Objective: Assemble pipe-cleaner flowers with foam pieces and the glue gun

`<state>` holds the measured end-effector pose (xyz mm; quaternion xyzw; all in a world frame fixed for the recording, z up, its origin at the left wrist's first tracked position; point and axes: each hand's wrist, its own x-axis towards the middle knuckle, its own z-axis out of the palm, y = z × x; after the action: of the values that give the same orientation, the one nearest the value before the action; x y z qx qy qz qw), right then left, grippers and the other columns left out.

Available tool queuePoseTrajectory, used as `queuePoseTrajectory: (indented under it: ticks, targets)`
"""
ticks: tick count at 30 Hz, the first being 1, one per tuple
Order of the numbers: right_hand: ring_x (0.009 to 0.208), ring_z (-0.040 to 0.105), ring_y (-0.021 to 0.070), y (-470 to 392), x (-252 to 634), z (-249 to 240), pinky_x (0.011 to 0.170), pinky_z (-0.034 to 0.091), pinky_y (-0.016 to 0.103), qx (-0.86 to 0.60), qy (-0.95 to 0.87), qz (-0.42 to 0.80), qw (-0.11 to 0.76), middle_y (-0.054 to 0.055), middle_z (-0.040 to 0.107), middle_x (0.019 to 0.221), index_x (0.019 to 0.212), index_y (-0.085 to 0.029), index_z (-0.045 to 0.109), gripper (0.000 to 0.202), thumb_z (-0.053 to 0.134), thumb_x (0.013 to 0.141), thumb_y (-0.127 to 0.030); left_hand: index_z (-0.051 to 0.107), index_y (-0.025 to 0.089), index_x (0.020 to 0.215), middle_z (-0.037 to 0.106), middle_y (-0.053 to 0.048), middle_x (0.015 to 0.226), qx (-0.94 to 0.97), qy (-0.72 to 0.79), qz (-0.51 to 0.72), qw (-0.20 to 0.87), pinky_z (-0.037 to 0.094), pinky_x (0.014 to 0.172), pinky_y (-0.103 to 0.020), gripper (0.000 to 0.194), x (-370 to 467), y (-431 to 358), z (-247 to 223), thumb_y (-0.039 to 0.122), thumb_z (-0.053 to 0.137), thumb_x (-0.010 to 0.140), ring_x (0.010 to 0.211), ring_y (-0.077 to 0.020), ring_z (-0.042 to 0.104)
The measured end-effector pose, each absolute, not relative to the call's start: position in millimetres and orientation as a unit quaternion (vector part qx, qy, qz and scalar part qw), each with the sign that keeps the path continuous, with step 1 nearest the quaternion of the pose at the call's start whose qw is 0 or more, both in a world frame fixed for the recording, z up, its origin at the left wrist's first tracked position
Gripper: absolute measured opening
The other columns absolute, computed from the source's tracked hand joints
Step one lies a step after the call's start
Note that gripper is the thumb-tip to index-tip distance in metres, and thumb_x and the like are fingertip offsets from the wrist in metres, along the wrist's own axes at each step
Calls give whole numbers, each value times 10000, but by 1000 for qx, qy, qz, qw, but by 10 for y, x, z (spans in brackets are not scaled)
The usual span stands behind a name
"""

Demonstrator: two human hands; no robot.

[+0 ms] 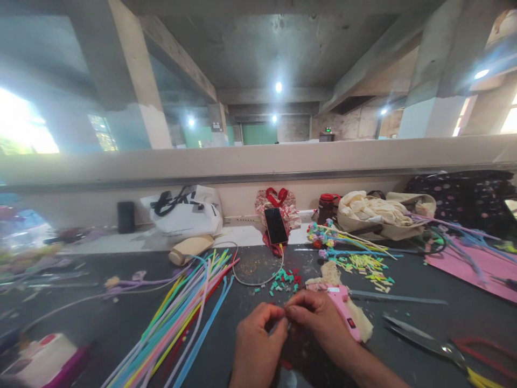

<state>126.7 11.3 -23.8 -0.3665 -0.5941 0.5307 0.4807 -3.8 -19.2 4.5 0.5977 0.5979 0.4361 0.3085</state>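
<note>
Low in the middle of the head view, my left hand (260, 342) and my right hand (319, 318) meet at the fingertips. Both are closed in a pinch, and whatever they hold is too small and hidden to name. Just beyond them lies a scatter of small green and red cut pieces (285, 280). A pink glue gun (343, 310) rests on a crumpled cloth (363, 320) beside my right hand. To the left of my left hand spreads a bundle of coloured pipe cleaners (186, 312).
Scissors (428, 339) lie at the right, near a clear glue stick (399, 296). Yellow cut pieces (363, 264) and pipe-cleaner flowers (323, 237) sit further back. A phone (276, 226) with a cable leans on a patterned bag (293, 207). A white bag (194, 213) stands back left.
</note>
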Motion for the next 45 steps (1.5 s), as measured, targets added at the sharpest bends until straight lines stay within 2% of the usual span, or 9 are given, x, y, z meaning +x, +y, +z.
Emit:
queuePoseTrajectory:
  ticks: [3,8,12,17,21,31,38,41,45]
  targets:
    - [453,496,87,115,1269,-238,434,380,187,-373,-586,539,476,-18,545,527,680,-154,638,239,574,692,-384,628,164,587,616,-14,583,580,589,444,347,374,513,-199,109,-53,-166,41,261,581,606,558,-135,527]
    - [383,496,92,127,1301,-179,352,362,186,-358,-531,599,480,-7,573,570,1066,-167,522,469,392,773,-509,595,135,630,495,35,422,480,518,455,543,300,371,-180,190,-123,-69,-66,324,597,607,344,-63,374]
    - [376,468,67,141,1319,-165,351,342,163,-366,-521,612,470,-22,552,544,929,-151,600,363,513,725,-439,563,127,653,491,35,457,418,426,435,674,299,336,-170,223,-163,-43,-130,345,594,622,312,-36,330]
    - [443,477,71,124,1319,-188,444,399,194,-358,-521,627,455,-20,586,615,840,-179,638,260,651,618,-313,519,124,570,441,50,423,392,384,409,729,230,310,-138,214,-166,-53,-112,311,618,604,293,-14,319]
    - [498,495,76,96,1322,-180,464,387,185,-328,-538,642,437,2,608,697,823,-169,646,255,681,588,-261,500,123,541,443,44,415,395,388,389,736,217,307,-144,240,-159,-50,-131,321,626,591,284,-17,330]
    - [442,472,66,61,1284,-134,430,361,177,-344,-536,635,437,-13,585,572,700,-147,658,131,661,598,-231,491,127,500,422,49,367,408,438,394,697,203,301,-147,246,-152,-47,-168,323,611,587,267,-18,311]
    - [377,433,52,59,1229,-205,389,356,173,-356,-503,651,444,-29,547,502,698,-136,651,161,666,578,-243,493,130,490,459,37,387,409,445,397,691,196,304,-153,254,-154,-24,-181,335,633,545,275,-19,316]
    - [394,434,49,63,1235,-202,383,353,168,-344,-494,669,436,-21,552,567,794,-138,645,235,660,593,-260,489,138,493,451,43,382,415,445,414,677,195,316,-159,273,-151,-25,-142,367,622,559,281,-22,304]
    - [463,452,51,87,1295,-166,435,378,173,-284,-495,692,441,-32,549,670,1024,-203,558,448,672,590,-221,528,139,537,400,73,364,454,497,453,585,206,336,-158,249,-146,-48,-84,369,612,582,308,-28,293]
